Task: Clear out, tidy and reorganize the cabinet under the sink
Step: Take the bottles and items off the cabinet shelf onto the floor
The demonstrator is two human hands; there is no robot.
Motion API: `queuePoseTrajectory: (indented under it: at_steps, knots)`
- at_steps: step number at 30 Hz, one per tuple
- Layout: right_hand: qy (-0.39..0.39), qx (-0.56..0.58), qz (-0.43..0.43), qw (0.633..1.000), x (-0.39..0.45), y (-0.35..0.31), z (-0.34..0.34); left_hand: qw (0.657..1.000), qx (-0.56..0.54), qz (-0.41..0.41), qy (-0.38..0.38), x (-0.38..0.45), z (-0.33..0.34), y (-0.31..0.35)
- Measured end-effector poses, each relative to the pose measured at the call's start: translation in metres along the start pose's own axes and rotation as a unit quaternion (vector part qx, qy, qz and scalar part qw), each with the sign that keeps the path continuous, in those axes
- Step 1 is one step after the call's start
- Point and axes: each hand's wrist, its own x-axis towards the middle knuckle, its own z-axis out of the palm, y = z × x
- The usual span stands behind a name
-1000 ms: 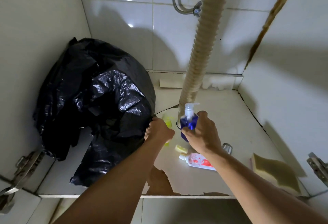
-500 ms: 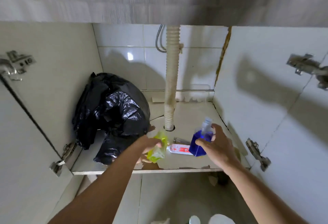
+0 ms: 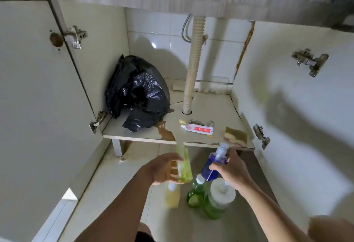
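Outside the open cabinet, my left hand (image 3: pixel 162 168) grips a yellow-green pouch (image 3: pixel 184 165) above the floor. My right hand (image 3: pixel 229 169) holds a blue pump bottle (image 3: pixel 212 165) beside it. Both hang over several bottles on the floor: a pale yellow one (image 3: pixel 172 196), a green one (image 3: pixel 196 192) and a white-lidded green jar (image 3: pixel 220 196). On the cabinet shelf (image 3: pixel 145 138) remain a black rubbish bag (image 3: pixel 138 92), a red-and-white tube (image 3: pixel 199 129) and a sponge (image 3: pixel 236 136).
A ribbed drain hose (image 3: pixel 193 65) runs down through a hole in the shelf. Small metal clips (image 3: pixel 201 122) lie behind the tube. Both cabinet doors stand open, the left door (image 3: pixel 34 107) and the right door (image 3: pixel 298 107), with hinges sticking out.
Both hands have pulled back out of the cabinet, carrying the pouch and the blue bottle down to the bottles on the floor. The view has drawn back with them.
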Motion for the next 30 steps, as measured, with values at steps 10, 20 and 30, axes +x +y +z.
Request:
queuePoseTrajectory:
  at_steps: [10,20,30]
  knots:
    - [-0.094,-0.064,0.116,0.987,-0.021,0.090,0.067,0.958,0.228,-0.164,0.064,0.019,-0.020,-0.103]
    - [-0.120,-0.077,0.215,0.966,-0.024,0.177,0.126,0.867,0.423,-0.157,0.210,0.057,-0.038,-0.198]
    - [-0.059,-0.033,0.188,0.980,0.006,0.196,0.167,0.860,0.343,0.020,0.377,0.092,-0.047,-0.227]
